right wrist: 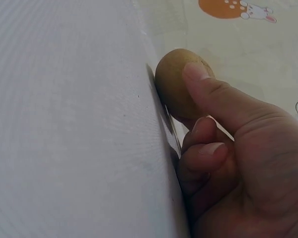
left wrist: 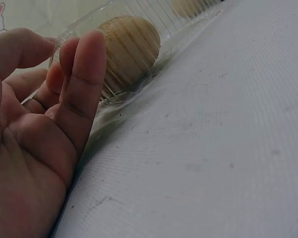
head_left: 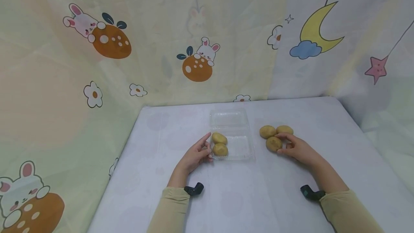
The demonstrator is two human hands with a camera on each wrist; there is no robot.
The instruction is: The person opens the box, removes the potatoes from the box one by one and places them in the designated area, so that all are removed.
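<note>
A clear plastic clamshell box lies with its lid folded back. Two potatoes, a rear one and a front one, sit along its left side. My left hand holds the box at its left edge, fingertips on the clear wall in the left wrist view. To the right of the box, my right hand pinches a potato between thumb and fingers, the thumb on its side. Two more potatoes, one left and one right, lie just behind it.
A white cloth covers the table. Behind it hangs a printed curtain with rabbits and a moon, and more curtain stands at both sides. Small black devices are worn on the left wrist and right wrist.
</note>
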